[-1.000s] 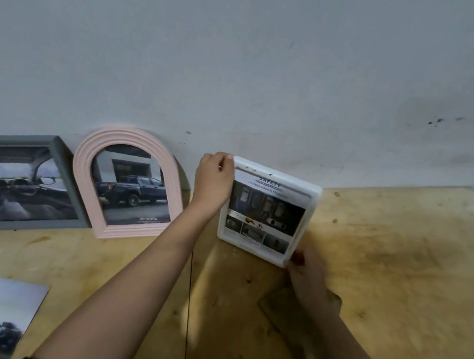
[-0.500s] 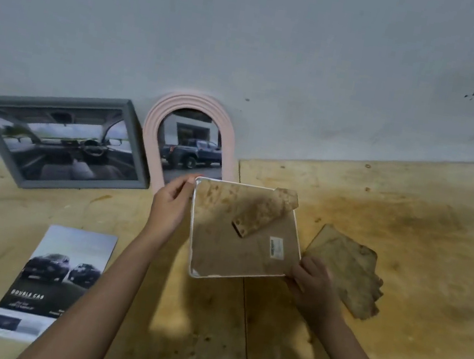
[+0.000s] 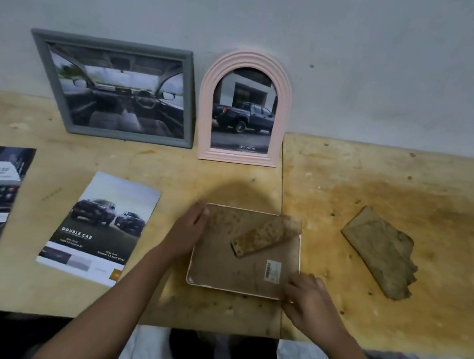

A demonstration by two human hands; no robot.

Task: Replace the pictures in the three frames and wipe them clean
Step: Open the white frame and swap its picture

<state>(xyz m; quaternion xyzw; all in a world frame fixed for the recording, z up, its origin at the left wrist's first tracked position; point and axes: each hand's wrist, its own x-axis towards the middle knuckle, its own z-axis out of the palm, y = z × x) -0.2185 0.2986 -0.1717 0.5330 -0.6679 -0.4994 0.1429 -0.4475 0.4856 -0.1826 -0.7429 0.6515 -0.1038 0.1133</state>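
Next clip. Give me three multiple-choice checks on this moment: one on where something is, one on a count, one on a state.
1. The cloth lies: A) right of the white frame; B) left of it; C) on top of it.
2. Frames leaning on the wall: A) one; B) two; C) three.
3. The white frame is: A) picture side up; B) back side up; C) standing upright.
Key: 1 A, it sits on bare table to that frame's right. 2 B, only the grey frame and the pink arched frame lean there. 3 B, its brown backing and stand flap show.
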